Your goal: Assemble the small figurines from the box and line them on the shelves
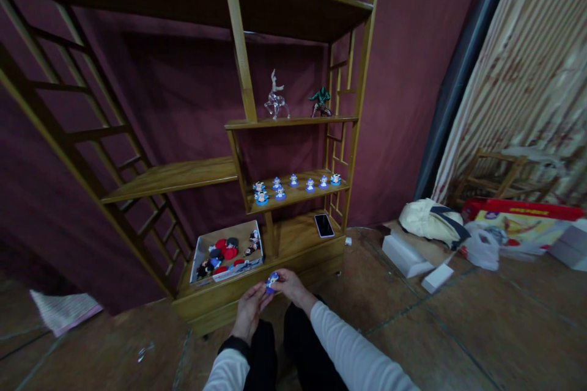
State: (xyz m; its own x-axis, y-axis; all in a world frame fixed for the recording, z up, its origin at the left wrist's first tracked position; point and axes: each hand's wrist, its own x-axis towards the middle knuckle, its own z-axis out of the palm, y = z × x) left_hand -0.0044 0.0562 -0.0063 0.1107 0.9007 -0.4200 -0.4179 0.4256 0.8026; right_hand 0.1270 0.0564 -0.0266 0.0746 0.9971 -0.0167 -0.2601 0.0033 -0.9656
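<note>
A small purple-and-white figurine (272,281) is held between my two hands, in front of the shelf's lowest drawer. My left hand (250,310) grips it from the left, fingers closed at its base. From the right, the fingers of my right hand (292,287) pinch its side. Several similar figurines (310,185) stand in loose rows on the small middle shelf (298,198), some purple, some blue. Left of my hands, an open cardboard box (205,250) on the bottom shelf holds red, black and dark figures (227,247).
A phone (324,226) lies on the bottom shelf, right of the box. Above stand a clear deer figure (276,101) and a green figure (321,102). White boxes (406,255), a cream bag (431,221) and a plastic bag (481,248) sit on the floor at right.
</note>
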